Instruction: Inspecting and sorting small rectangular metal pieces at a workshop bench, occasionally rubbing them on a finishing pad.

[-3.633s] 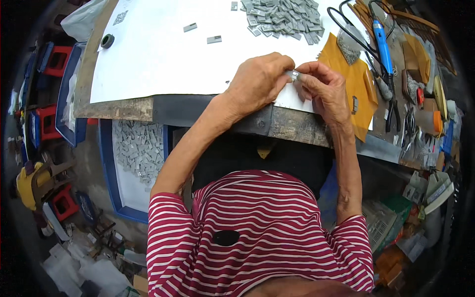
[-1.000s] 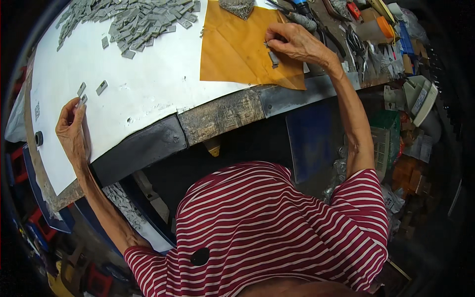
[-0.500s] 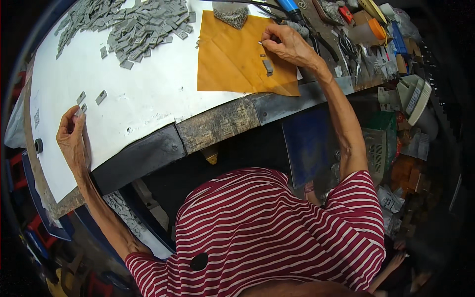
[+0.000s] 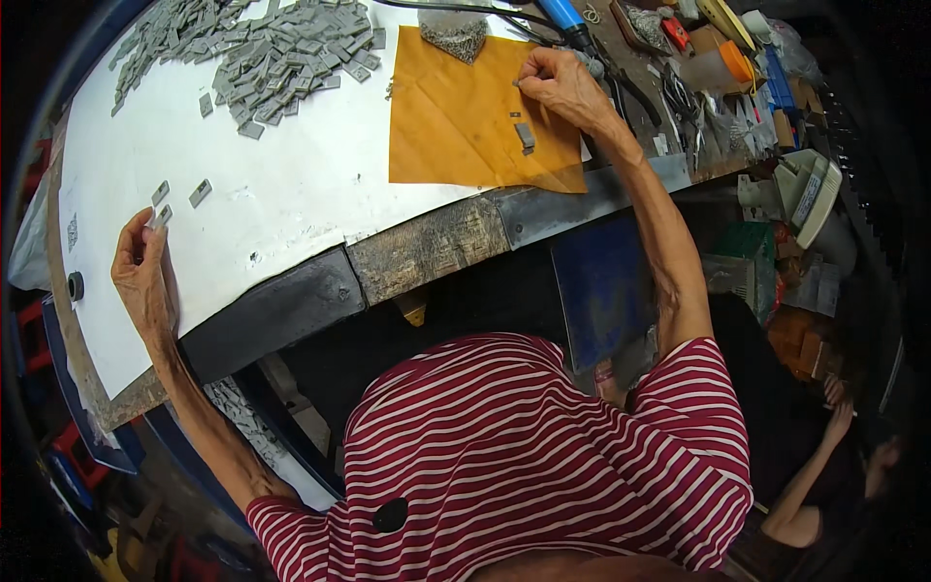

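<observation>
Orange-yellow and creased, a stiff-looking sheet [image 4: 436, 116] lies on the counter [image 4: 427, 250], overlapping the white paper [image 4: 291, 184] that covers most of the top. From where I stand the person's two hands are well apart, each busy at its own end. Far out on the left, the left hand [image 4: 144, 270] pinches a small flat grey rectangular piece [image 4: 163, 215] between thumb and fingers, low over the white paper. Just beyond it lies a second grey rectangle [image 4: 160, 192], and to the right of that a third, slanted one [image 4: 201, 193].

Over the upper right of the orange-yellow sheet, the right hand [image 4: 570, 92] has its thumb and fingertips drawn together on a tiny grey bit [image 4: 517, 83], too small for me to make out. Below that hand, a short dark-grey strip [image 4: 525, 135] rests on the sheet, a little dark chip [image 4: 515, 114] near its upper end. At the sheet's top edge sits a clear plastic bag of small metallic bits [image 4: 458, 41].

Grey rectangles like those by the left hand are heaped in a broad pile [image 4: 291, 60] at the back. Down at the lower right I can see a co-worker's hand [image 4: 838, 400].
</observation>
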`<state>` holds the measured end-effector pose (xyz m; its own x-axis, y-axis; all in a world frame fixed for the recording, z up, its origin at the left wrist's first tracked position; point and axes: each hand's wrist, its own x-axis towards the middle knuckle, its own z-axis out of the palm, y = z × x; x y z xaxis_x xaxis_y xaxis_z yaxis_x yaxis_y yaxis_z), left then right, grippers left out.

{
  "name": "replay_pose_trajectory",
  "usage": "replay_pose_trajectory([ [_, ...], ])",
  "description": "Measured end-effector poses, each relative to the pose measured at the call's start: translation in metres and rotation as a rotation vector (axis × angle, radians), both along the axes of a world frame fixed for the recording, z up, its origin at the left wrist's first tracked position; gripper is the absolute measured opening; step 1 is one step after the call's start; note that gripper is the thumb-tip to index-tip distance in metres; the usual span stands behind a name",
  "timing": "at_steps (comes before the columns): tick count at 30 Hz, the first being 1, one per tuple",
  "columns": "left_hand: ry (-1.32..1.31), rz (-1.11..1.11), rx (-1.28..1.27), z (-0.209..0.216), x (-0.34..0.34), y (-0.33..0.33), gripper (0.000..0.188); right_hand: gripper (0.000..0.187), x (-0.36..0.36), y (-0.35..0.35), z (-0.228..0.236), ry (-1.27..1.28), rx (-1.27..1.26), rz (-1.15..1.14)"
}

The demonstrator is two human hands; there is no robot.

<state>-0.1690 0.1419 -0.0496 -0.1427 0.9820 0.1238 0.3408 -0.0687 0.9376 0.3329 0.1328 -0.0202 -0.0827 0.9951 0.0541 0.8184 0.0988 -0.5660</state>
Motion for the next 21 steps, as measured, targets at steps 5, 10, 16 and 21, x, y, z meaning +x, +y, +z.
replay_pose_trajectory([
  [5,-0.035,0.018,0.004,-0.001,0.0,0.0,0.027,0.016,-0.002,0.002,0.004,0.037,-0.074,-0.046],
  [10,0.024,0.027,0.004,-0.001,-0.002,0.0,0.027,0.016,-0.001,0.003,0.001,0.041,-0.064,-0.091],
  [16,0.018,0.031,0.008,0.001,0.0,-0.001,0.028,0.019,0.003,0.003,-0.003,0.049,-0.02,-0.083],
  [21,-0.049,0.008,0.006,0.0,-0.003,-0.002,0.029,0.021,0.008,0.0,-0.004,0.129,0.061,-0.069],
])
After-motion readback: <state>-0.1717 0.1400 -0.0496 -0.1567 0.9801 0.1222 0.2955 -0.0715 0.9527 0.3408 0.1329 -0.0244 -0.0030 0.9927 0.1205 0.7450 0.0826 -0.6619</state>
